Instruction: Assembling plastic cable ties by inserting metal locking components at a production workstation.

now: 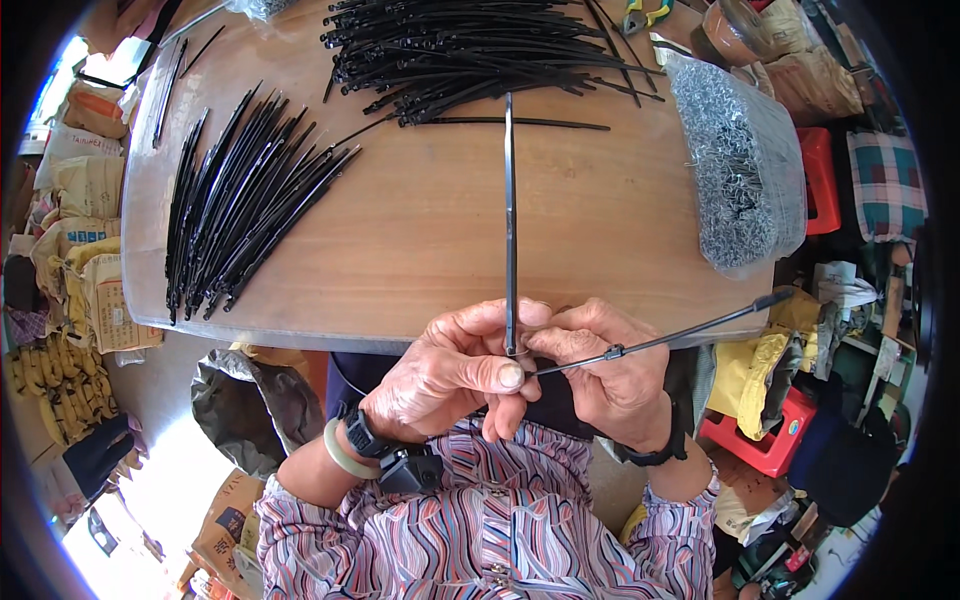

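**Both hands pinched black ties at table edge**

L to R: sacks and bags sat piled on the floor far left, beside the wooden table. On the table's left part lay a fanned bundle of black strips, ends pointing toward the near-left corner. At top centre was a bigger loose heap of black cable ties, well apart from the hands.

Left hand, w/ black watch and pale bangle at the wrist, was just in front of the table's near edge. Fingers curled closed, thumb pressed in; it gripped the bottom of an upright black tie that stood up over the tabletop, tip reaching near the heap.

Right hand touched the left, fingers also curled shut, pinching a second black strip that ran out to the right & slightly up, past the table edge, w/ a small head part near the knuckles. Exact join between the 2 pieces hidden by fingers, can't tell.

Further right on the table: clear bag of small metal bits. Red stool beyond it, on the floor.
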A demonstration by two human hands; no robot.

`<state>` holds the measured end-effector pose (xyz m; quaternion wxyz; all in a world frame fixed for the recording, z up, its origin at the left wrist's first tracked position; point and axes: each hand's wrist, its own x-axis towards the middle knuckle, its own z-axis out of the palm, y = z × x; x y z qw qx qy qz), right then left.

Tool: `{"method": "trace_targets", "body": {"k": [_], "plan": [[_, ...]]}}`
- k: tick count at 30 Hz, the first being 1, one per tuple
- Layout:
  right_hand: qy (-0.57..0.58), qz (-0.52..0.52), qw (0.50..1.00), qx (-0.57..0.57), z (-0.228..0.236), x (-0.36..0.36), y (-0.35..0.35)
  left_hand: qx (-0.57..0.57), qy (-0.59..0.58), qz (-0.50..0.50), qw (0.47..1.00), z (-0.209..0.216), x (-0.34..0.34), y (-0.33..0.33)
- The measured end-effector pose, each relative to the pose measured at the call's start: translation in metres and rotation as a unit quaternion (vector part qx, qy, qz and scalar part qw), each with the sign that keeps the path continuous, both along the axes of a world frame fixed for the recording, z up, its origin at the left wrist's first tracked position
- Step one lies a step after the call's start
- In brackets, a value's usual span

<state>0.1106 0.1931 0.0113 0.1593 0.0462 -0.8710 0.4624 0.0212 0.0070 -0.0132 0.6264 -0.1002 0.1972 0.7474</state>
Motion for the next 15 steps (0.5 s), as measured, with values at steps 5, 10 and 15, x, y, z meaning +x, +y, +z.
{"method": "trace_targets", "body": {"k": [5, 10, 15], "plan": [[-0.001, -0.034, 0.998, 0.046, 0.002, 0.004, 0.003, 0.027, -0.119, 0.046, 0.992, -0.001, 0.013, 0.002], [-0.266, 0.150, 0.939, -0.158, 0.034, -0.014, 0.053, -0.047, 0.234, 0.022, 0.971, 0.019, -0.006, -0.020], [-0.193, 0.028, 0.975, 0.107, 0.058, -0.009, 0.030, -0.203, 0.793, 0.066, 0.571, 0.028, -0.008, -0.026]]}}
